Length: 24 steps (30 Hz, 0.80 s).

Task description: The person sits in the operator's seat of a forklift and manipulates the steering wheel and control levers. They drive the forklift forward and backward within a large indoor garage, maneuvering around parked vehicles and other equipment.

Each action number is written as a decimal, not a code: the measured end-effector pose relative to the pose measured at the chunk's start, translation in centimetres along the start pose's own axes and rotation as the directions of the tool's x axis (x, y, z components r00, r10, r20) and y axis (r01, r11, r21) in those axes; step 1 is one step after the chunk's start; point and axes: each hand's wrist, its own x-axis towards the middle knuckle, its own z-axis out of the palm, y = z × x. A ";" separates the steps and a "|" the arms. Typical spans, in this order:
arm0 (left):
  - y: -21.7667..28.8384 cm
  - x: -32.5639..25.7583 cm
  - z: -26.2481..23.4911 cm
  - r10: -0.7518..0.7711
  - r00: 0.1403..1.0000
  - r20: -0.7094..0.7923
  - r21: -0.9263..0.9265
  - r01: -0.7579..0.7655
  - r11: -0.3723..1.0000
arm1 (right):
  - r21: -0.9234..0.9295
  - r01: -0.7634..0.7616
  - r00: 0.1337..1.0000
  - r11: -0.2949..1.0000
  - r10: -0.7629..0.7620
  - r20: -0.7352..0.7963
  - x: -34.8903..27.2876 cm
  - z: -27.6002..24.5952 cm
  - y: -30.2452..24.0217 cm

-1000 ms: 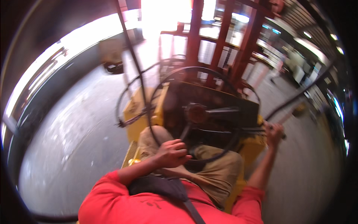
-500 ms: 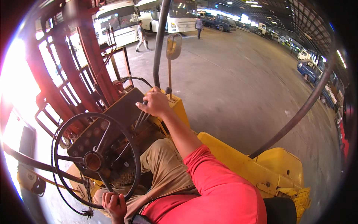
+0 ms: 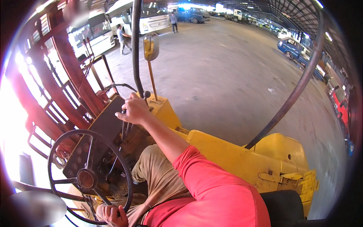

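**Seated on a yellow forklift, one hand on the levers, one on the wheel**

The concrete floor (image 3: 234,68) of a large covered hall fills the upper and right parts of the frame, with white buses (image 3: 113,26) at the upper left and parked vehicles along the right rim. Two people stand far off near the buses. The red mast (image 3: 56,75) of the forklift rises along the left side, and the yellow body (image 3: 234,159) runs from the centre to the lower right, with a dark overhead-guard bar (image 3: 287,102) curving up from it. A small mirror on a yellow stalk (image 3: 151,47) stands at upper centre.

The black steering wheel (image 3: 89,176) sits at lower left, over the driver's tan trousers and beside a red sleeve. The left hand (image 3: 112,215), at the bottom edge, is curled around the wheel's lower rim. The right hand (image 3: 134,109), left of centre, is closed with fingers wrapped over the control levers (image 3: 145,94) by the dark dashboard; one black round knob shows just above the knuckles.
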 end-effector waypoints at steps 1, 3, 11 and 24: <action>-0.3 -0.2 0.3 0.003 1.000 -0.004 -0.046 -0.003 0.999 | 0.008 0.001 1.000 1.000 -0.001 -0.014 -0.1 0.0 -0.1; -1.4 -1.8 1.1 -0.116 0.989 0.093 -0.137 0.128 0.982 | 0.041 -0.006 1.000 0.999 0.006 -0.008 -0.1 -0.1 -0.3; -0.5 3.0 3.8 0.197 0.966 0.165 -0.204 -0.162 0.965 | 0.028 -0.032 0.999 0.999 0.030 0.043 0.1 -0.3 0.2; 0.6 17.5 10.9 0.221 0.975 -0.011 -0.023 -0.222 0.975 | 0.001 0.007 1.000 1.000 -0.007 -0.026 -1.9 -0.4 -1.2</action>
